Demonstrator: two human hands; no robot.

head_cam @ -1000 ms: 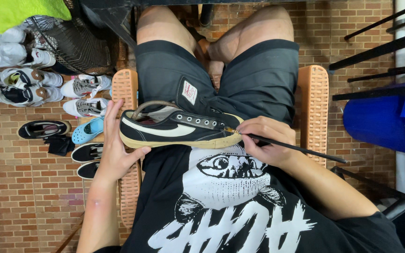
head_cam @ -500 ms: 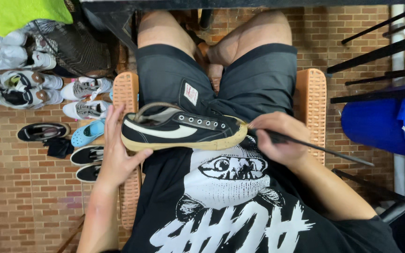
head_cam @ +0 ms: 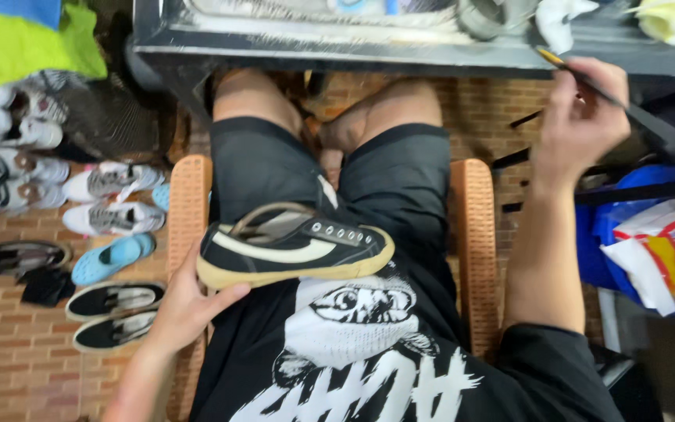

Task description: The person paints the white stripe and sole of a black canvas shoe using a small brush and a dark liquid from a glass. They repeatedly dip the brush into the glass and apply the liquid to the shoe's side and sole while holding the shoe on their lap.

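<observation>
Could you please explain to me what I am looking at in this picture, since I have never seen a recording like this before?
There is no machine here: a person wears a camera on the head, so you look down over their chest and lap at their own two hands. They sit in a woven chair on a brick floor. The left hand holds a black sneaker with a cream sole by its heel, resting on the lap. The right hand is raised toward a metal table edge and grips a thin brush. To the person's left, pairs of shoes lie in rows on the floor; to the right stands a blue bag.
</observation>
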